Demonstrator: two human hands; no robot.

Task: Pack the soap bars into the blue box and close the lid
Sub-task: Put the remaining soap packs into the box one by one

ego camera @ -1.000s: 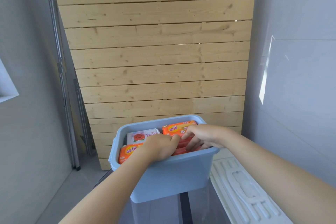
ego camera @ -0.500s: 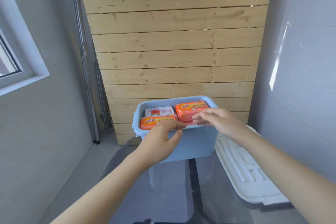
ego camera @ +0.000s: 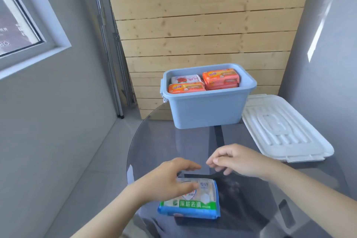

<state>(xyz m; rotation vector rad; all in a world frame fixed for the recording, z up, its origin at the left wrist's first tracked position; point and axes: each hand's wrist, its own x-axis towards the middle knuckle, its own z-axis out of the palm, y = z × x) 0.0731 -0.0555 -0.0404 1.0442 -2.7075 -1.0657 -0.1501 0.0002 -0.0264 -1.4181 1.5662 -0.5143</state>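
My left hand (ego camera: 170, 177), fingers spread wide, rests over the soap pack (ego camera: 193, 203), nearest it. Pack's long axis runs left-right, well short of the blue box (ego camera: 208, 110). Right hand (ego camera: 237, 160) hovers loosely curled, empty.

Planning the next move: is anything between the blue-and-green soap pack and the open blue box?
Nothing visible: only bare dark glass tabletop separates the blue-and-green soap pack from the blue plastic box. The white ribbed lid lies off right.

Bare worktop (ego camera: 193, 141) lies between the near soap pack (ego camera: 195, 202) and the far blue box (ego camera: 208, 110). White lid (ego camera: 280, 131) occupies the right side. Box top is open.
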